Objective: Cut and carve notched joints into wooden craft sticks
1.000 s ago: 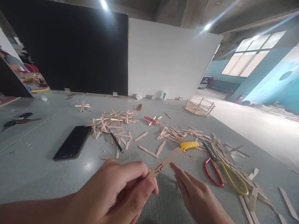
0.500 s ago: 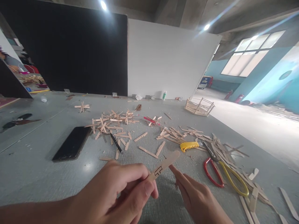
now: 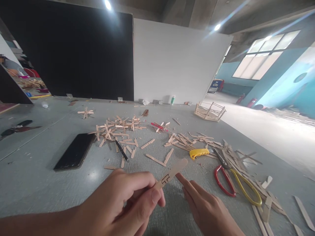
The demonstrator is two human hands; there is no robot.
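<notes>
A wooden craft stick (image 3: 176, 169) with dark angular lines drawn near its middle is pinched between the thumb and fingers of my left hand (image 3: 133, 200). The stick points up and to the right, and its lower end is hidden in the grip. My right hand (image 3: 205, 205) is just right of the stick, its extended index fingertip close beneath the stick's edge; whether they touch is unclear. Its other fingers lie stretched alongside, mostly hidden, with nothing seen in them.
Scissors (image 3: 225, 180), a yellow-handled cutter (image 3: 199, 153) and stick piles (image 3: 182, 141) lie on the right. Left are a phone (image 3: 75, 152) and black pen (image 3: 121, 150). Farther back stand a stick frame (image 3: 210, 113), small bottle (image 3: 172, 100) and panels (image 3: 169, 62). A person (image 3: 12, 66) is far left.
Both hands have shifted very slightly left, along with the held stick. The grip looks the same.
</notes>
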